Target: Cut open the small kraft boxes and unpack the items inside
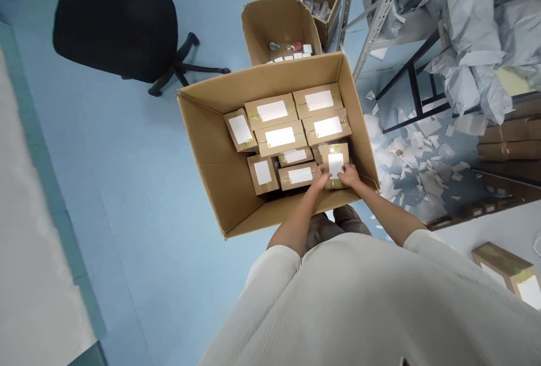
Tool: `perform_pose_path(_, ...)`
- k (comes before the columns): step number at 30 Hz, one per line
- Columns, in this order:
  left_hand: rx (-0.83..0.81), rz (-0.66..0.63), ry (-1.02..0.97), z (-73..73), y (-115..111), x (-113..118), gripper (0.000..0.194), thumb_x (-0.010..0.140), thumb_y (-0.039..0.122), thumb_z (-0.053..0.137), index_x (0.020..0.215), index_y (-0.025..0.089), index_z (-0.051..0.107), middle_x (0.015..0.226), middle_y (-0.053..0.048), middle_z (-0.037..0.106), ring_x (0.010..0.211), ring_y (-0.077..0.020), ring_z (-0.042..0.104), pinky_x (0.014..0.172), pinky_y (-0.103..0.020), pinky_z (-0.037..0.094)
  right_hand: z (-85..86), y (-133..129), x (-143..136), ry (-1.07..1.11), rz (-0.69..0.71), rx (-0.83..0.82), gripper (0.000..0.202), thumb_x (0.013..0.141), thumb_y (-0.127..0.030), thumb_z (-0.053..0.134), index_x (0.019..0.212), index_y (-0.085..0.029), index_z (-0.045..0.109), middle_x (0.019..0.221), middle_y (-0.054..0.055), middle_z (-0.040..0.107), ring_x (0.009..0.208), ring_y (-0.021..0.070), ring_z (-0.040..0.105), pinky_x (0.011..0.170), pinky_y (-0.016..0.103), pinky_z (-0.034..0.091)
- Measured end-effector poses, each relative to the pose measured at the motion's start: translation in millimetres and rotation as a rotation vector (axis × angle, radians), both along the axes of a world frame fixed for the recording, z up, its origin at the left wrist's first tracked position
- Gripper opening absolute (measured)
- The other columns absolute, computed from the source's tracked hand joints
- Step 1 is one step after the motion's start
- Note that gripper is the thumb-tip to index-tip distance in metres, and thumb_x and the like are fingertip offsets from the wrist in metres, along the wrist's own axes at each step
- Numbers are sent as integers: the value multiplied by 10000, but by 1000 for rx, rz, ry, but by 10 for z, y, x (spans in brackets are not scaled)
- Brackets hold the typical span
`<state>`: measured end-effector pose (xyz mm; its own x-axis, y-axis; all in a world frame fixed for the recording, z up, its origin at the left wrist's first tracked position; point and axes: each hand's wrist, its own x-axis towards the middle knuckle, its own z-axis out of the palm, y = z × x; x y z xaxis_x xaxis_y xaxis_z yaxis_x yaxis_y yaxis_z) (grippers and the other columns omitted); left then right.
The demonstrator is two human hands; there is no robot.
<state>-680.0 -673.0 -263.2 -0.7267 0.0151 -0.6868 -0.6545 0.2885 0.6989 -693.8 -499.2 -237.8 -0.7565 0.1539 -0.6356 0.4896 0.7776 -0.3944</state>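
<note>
Pale shirt (359,293) nearest; beyond it, my left hand (321,178) and right hand (349,175) clasp one labelled carton (336,157) from opposite sides, inside the large box (203,152); other cartons (281,137) already lie there; mine seems not yet released; another parcel (505,260) sits outside.

Carton (211,155) open above, walls (279,80) all round, parcels (280,137) crowding inside

Bright, even light; soft shadows inside the large carton (207,152); labels (280,137) glaring white; edges stretched.
</note>
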Motion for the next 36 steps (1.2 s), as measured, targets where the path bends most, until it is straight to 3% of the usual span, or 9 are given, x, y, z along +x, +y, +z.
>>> perform_pose_path(3, 55, 93, -32, 153, -180, 35, 645, 865, 223, 764, 1468, 222, 535, 1423, -142, 702, 1291, -288, 690, 1167, -459, 522, 168, -100, -48, 3, 14, -3, 338, 827, -351, 747, 1138, -220, 746, 1213, 121, 704, 1126, 290, 703, 1078, 407, 544)
perform_pose_path(6, 58, 70, 74, 400, -424, 51, 616, 903, 226, 708, 1492, 219, 530, 1387, -125, 695, 1247, -255, 682, 1130, -407, 545, 440, -239, -109, 80, -2, -33, 270, 891, -397, 724, 1097, -225, 759, 1196, 127, 729, 1164, 305, 688, 1102, 421, 522)
perform_pose_path(13, -59, 189, 411, 1169, -873, -229, 532, 916, 243, 681, 1441, 243, 593, 1321, -104, 691, 1204, -262, 676, 1124, -433, 540, 1379, -532, -167, 277, -150, -195, 319, 1015, -474, 529, 1040, -233, 736, 1114, 94, 784, 1065, 294, 692, 1000, 402, 537)
perform_pose_path(18, -4, 111, 577, 1754, -880, -424, 494, 923, 220, 686, 1413, 250, 626, 1284, -90, 714, 1174, -259, 699, 1116, -427, 555, 2000, -558, -64, 455, -295, -245, 316, 998, -498, 525, 1027, -248, 716, 1127, 69, 791, 1059, 279, 693, 1004, 405, 523)
perform_pose_path(23, 77, -15, 760, 2292, -594, -422, 486, 927, 185, 665, 1410, 237, 642, 1369, -104, 708, 1268, -259, 674, 1144, -426, 545, 2451, -385, 157, 637, -428, -261, 333, 959, -522, 528, 1001, -238, 697, 1089, 73, 781, 1024, 279, 693, 996, 416, 534)
perform_pose_path(28, 157, -178, 921, 2734, -73, -348, 511, 911, 166, 653, 1412, 262, 646, 1409, -79, 694, 1318, -250, 652, 1165, -428, 539, 2875, 46, 474, 853, -574, -257, 310, 939, -489, 551, 1052, -234, 687, 1156, 77, 790, 1042, 264, 705, 1014, 408, 535)
perform_pose_path(32, 216, -314, 962, 2914, 559, -121, 532, 895, 158, 651, 1417, 261, 655, 1382, -85, 690, 1294, -250, 671, 1153, -418, 549, 3100, 609, 954, 940, -674, -166, 281, 915, -465, 582, 1042, -237, 689, 1150, 78, 793, 1061, 271, 703, 1017, 412, 541)
perform_pose_path(36, 244, -456, 966, 2928, 1318, 334, 545, 877, 151, 665, 1411, 259, 677, 1350, -89, 694, 1257, -259, 692, 1150, -426, 549, 3125, 1247, 1677, 956, -781, -79, 266, 888, -440, 590, 1040, -241, 679, 1156, 79, 792, 1047, 276, 711, 1021, 431, 545)
